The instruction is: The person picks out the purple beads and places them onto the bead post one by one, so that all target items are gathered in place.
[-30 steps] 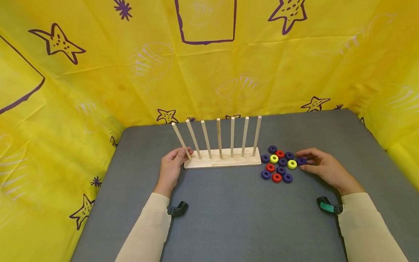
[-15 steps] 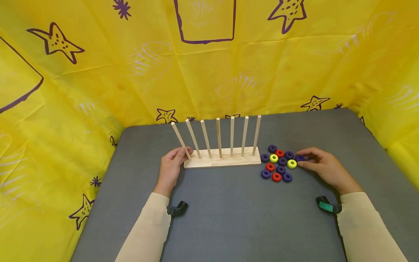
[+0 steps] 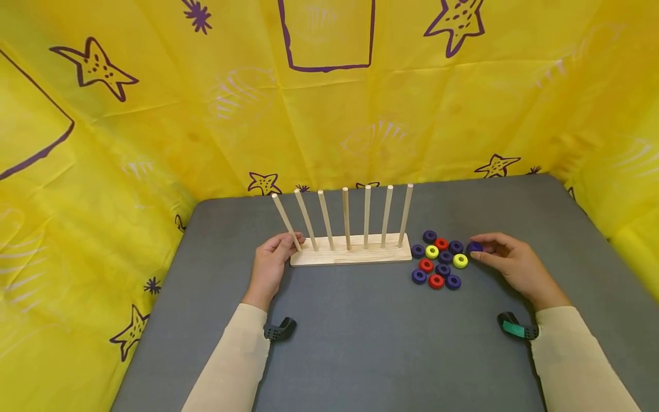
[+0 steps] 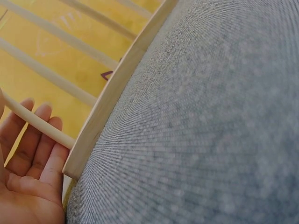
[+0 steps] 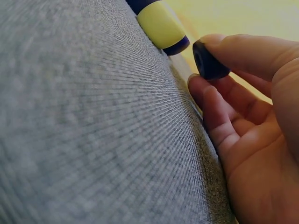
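Observation:
A pale wooden peg rack (image 3: 355, 256) stands on the grey table, its several upright pegs bare. My left hand (image 3: 273, 257) is at its left end, thumb in front of the end peg (image 4: 42, 123) and fingers behind it. On the right, my right hand (image 3: 509, 263) pinches a dark blue ring (image 5: 209, 61) between thumb and fingers, tilted on edge, close over the table. Left of that hand lies a loose cluster of small rings: dark blue ones, several red ones such as a red ring (image 3: 436, 281), and two yellow ones, including a yellow ring (image 3: 460, 261).
The ring cluster lies just off the rack's right end. A yellow cloth (image 3: 319, 126) with purple starfish drawings hangs behind and beside the grey table (image 3: 360, 343). Dark bands (image 3: 280, 329) sit at both wrists.
The dark blue ring, lying flat beside the cluster a second ago, is now tipped up in my right hand's pinch. My left hand stays at the rack's end.

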The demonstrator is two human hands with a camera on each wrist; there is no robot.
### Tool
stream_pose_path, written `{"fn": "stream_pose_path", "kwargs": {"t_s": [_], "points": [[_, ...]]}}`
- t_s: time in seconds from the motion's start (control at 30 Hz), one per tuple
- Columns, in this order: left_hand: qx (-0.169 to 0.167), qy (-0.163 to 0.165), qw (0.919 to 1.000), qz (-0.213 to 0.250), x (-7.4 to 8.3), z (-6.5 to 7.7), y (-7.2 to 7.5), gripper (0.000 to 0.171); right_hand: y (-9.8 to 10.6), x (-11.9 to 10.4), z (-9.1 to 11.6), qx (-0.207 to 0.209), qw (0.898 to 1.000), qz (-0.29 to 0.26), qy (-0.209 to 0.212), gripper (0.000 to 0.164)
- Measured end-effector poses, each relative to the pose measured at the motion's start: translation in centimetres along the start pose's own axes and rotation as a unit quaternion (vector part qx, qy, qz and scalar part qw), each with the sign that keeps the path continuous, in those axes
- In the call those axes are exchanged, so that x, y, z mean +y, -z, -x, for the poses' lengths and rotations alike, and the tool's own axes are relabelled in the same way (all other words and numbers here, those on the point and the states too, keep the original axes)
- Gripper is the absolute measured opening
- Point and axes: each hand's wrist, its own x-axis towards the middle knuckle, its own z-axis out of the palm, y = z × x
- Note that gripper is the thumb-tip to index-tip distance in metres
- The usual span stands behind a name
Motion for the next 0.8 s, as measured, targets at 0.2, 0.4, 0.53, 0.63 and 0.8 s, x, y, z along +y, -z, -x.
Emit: {"fn": "stream_pose_path", "kwargs": {"t_s": [0.2, 0.4, 0.53, 0.63, 0.8], "points": [[-0.001, 0.002, 0.9999, -0.012, -0.1, 0.1, 0.1, 0.038, -0.3, -0.7, 0.2, 0.005, 1.0, -0.016, -0.006, 0.04], [0.002, 0.003, 1.0, -0.004, -0.1, 0.0, 0.0, 0.036, -0.6, -2.3, 0.1, 0.012, 0.999, -0.046, 0.019, 0.039], [0.003, -0.001, 1.0, -0.002, -0.1, 0.0, 0.0, 0.033, -0.7, -3.3, 0.0, 0.017, 0.997, -0.062, 0.038, 0.037], [0.003, -0.005, 1.0, -0.004, -0.2, -0.1, 0.0, 0.032, -0.7, -4.3, -0.1, 0.02, 0.996, -0.075, 0.044, 0.036], [0.004, -0.012, 0.9999, -0.003, -0.2, -0.1, -0.1, 0.032, -0.8, -6.1, -0.2, 0.025, 0.995, -0.085, 0.048, 0.032]]}}
